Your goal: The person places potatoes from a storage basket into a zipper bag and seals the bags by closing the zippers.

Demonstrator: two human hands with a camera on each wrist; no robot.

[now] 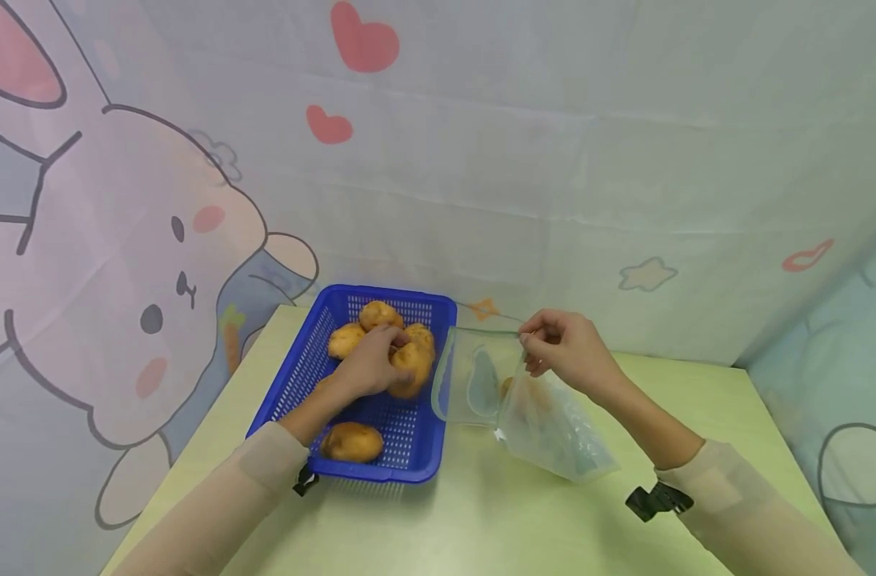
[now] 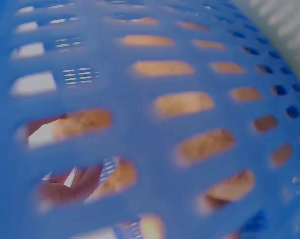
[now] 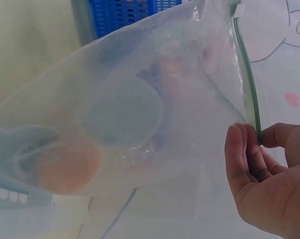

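From my remote station I judged the work approx. half done. The left hand (image 1: 369,364) was inside the blue basket (image 1: 294,384), fingers curled round a potato (image 1: 412,368) at the basket's right side, not yet lifted clear. The right hand (image 1: 567,348) pinched the rim of the clear zip bag (image 1: 546,432), holding its mouth open just beside the basket. One potato (image 3: 67,167) already lay in the bag; approx. four others remained in the basket, incl. one near the front (image 1: 351,442).
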